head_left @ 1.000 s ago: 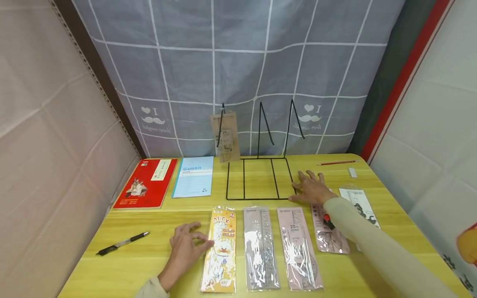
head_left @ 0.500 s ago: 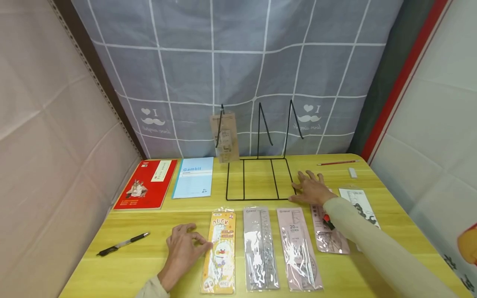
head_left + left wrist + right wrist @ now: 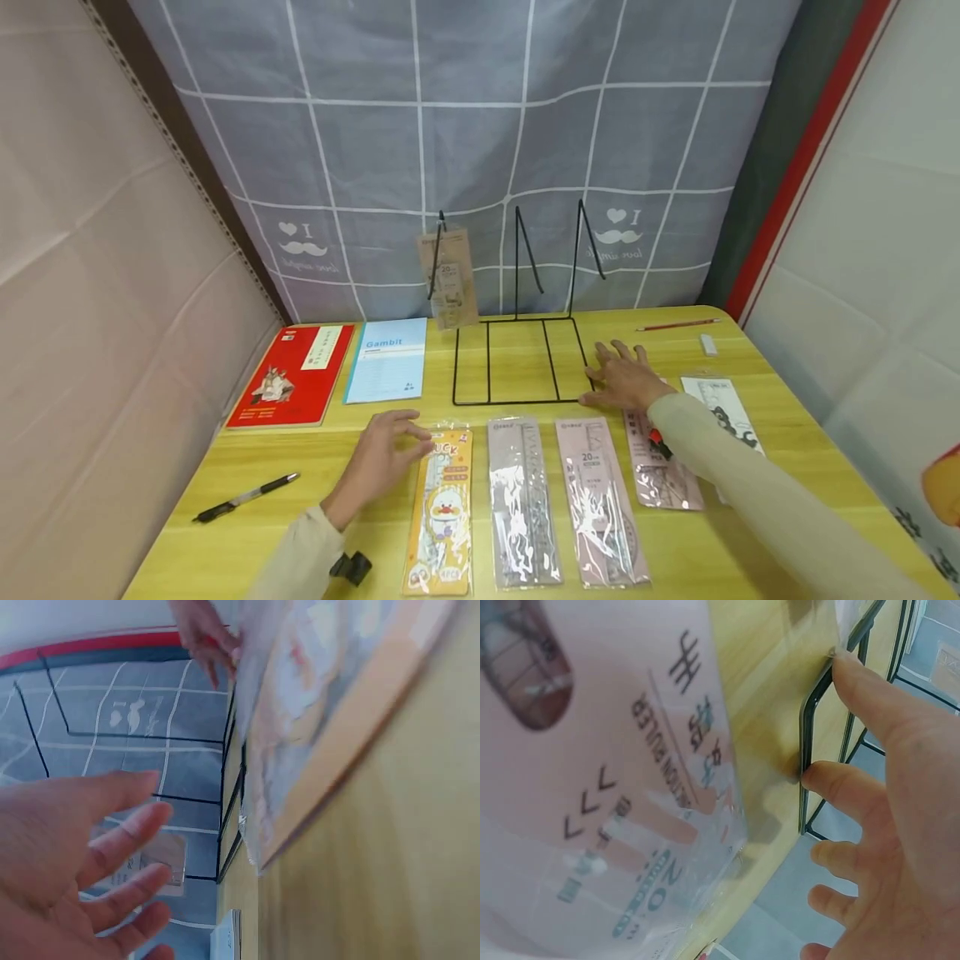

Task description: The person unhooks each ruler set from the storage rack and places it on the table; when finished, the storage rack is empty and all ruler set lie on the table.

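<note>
My left hand (image 3: 382, 458) hovers at the upper left edge of a yellow duck ruler-set packet (image 3: 447, 521). In the left wrist view its fingers are spread with nothing between them, apart from the packet (image 3: 315, 727). My right hand (image 3: 624, 382) rests at the right front corner of a black wire display rack (image 3: 517, 402). The right wrist view shows thumb and index fingertip touching the rack's base wire (image 3: 805, 727), the other fingers loosely spread. A packaged ruler set (image 3: 453, 287) hangs on the rack's left hook. Part of a pink ruler packet (image 3: 667, 483) lies under my right forearm.
Grey (image 3: 522, 508) and pink (image 3: 600, 508) ruler packets lie in front of the rack. A white packet (image 3: 720, 408), eraser (image 3: 708, 345) and red pencil (image 3: 678, 324) lie right. At left are a red book (image 3: 292, 375), blue notebook (image 3: 387, 360) and pen (image 3: 247, 497).
My left hand has moved forward, from beside the duck packet's middle to near its top. The right hand stays at the rack's corner. The head view has shifted slightly.
</note>
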A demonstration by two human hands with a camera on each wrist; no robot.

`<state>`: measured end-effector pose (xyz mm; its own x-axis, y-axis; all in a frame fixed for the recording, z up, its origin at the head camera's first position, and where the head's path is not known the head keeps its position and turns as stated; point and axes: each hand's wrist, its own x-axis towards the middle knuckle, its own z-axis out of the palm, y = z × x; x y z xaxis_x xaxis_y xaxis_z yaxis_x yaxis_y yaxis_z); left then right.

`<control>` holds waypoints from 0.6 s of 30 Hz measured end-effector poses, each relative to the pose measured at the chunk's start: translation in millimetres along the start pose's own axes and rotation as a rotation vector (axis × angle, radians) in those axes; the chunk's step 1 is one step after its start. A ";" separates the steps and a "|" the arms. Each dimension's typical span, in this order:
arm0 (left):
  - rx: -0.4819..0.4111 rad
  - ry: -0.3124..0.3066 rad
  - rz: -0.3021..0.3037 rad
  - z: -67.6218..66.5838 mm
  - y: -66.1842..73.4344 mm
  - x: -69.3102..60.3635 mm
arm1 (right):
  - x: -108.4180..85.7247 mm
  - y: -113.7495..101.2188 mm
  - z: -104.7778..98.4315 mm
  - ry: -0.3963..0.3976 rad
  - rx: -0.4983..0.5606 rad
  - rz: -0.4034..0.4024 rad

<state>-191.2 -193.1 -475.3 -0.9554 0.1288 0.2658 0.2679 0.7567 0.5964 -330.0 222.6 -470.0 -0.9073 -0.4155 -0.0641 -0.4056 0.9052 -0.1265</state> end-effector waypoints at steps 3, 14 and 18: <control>-0.134 -0.012 -0.052 -0.1 -3.5 29.6 | -0.1 1.9 -2.5 -0.012 -0.007 0.006; -0.236 0.179 -0.094 -3.9 -16.0 129.6 | 2.2 3.5 0.2 -0.012 -0.010 0.012; -0.245 0.200 -0.122 -7.5 -18.7 155.3 | 2.4 1.0 1.0 -0.015 -0.004 0.013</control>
<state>-343.6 -192.1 -439.4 -0.9454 -0.0998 0.3101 0.1981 0.5794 0.7906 -332.5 222.5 -471.3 -0.9108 -0.4048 -0.0806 -0.3941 0.9110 -0.1218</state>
